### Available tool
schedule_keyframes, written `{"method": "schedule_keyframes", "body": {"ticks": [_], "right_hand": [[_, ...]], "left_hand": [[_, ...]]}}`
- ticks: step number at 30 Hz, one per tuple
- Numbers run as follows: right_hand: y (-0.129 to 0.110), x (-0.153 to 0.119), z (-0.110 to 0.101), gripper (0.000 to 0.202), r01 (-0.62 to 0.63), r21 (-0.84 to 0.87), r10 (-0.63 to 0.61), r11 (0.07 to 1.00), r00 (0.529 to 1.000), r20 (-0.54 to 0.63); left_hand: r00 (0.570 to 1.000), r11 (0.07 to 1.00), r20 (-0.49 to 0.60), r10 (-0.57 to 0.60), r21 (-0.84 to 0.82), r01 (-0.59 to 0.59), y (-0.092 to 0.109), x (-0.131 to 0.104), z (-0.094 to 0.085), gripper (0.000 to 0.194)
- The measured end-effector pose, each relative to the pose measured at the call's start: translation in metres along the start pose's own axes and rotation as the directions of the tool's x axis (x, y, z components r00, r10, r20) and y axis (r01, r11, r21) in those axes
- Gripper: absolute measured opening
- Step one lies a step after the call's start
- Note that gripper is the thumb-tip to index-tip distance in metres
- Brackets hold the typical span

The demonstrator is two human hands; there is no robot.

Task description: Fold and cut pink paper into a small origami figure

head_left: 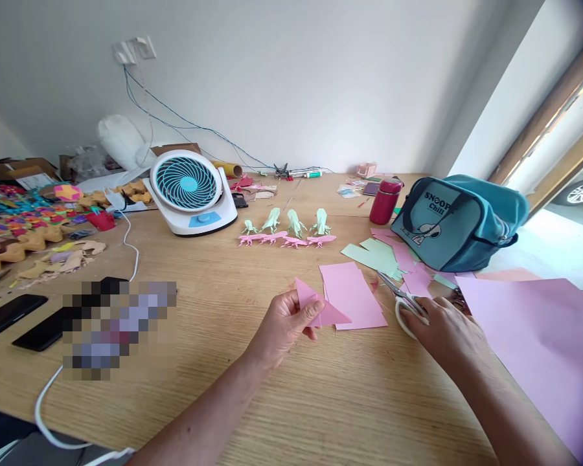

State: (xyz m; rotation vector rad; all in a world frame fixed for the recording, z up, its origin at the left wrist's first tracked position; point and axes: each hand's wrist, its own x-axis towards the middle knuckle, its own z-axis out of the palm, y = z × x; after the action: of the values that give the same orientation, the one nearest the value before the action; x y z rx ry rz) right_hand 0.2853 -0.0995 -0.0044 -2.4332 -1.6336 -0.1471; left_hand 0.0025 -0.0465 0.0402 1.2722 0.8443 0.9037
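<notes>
Pinched between the thumb and fingers of my left hand [291, 317] is a folded pink paper triangle [323, 309], raised over the table. Just behind it lie pink paper sheets [354, 294]. My right hand [442, 327] has its fingers closed about the white handles of a pair of scissors [405, 298]; the blades point away to the left, over paper scraps. Part of the handles is hidden under the fingers. Beyond my hands stand several green folded-paper insects [296, 223], with a row of pink folded-paper insects [295, 241] in front.
A large pink sheet [539, 343] lies at the right. Behind it are a teal bag [447, 223] and a red flask [386, 200]. Green scraps [374, 255] lie nearby. A fan [189, 194], a white cable [130, 243] and dark phones [14, 317] occupy the left.
</notes>
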Motion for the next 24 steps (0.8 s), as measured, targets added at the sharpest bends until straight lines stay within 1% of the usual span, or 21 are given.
{"method": "schedule_keyframes", "body": {"ticks": [3, 8, 13, 18, 21, 23, 24], "right_hand": [[0.003, 0.000, 0.000, 0.042, -0.016, -0.013, 0.016, 1.000, 1.000, 0.013], [0.004, -0.001, -0.002, 0.041, -0.045, -0.075, 0.048, 0.996, 0.998, 0.036], [0.000, -0.002, -0.005, 0.038, -0.065, -0.124, 0.071, 0.990, 0.996, 0.051], [0.003, -0.002, -0.002, 0.036, -0.039, -0.123, 0.044, 0.992, 0.998, 0.041], [0.005, -0.002, -0.003, 0.035, -0.003, -0.113, 0.001, 0.994, 1.000, -0.016], [0.002, -0.003, -0.008, 0.031, 0.016, -0.045, -0.021, 0.999, 0.994, -0.110], [-0.002, -0.005, -0.011, 0.029, 0.036, 0.025, -0.031, 0.999, 0.986, -0.166]], "left_hand": [[1.000, 1.000, -0.013, 0.015, 0.004, -0.015, -0.001, 0.001, 0.000, 0.043], [0.999, 0.999, -0.006, 0.038, 0.019, -0.038, -0.004, 0.001, -0.001, 0.040], [0.990, 0.987, -0.003, 0.144, 0.071, -0.144, -0.007, 0.001, -0.001, 0.035], [0.970, 0.966, -0.011, 0.242, 0.095, -0.240, -0.007, -0.002, 0.001, 0.027], [0.947, 0.942, -0.003, 0.321, 0.104, -0.319, -0.006, -0.003, 0.002, 0.019], [0.924, 0.915, 0.018, 0.383, 0.132, -0.382, -0.006, -0.003, 0.002, 0.014], [0.913, 0.901, 0.032, 0.408, 0.150, -0.408, -0.007, -0.003, 0.002, 0.011]]}}
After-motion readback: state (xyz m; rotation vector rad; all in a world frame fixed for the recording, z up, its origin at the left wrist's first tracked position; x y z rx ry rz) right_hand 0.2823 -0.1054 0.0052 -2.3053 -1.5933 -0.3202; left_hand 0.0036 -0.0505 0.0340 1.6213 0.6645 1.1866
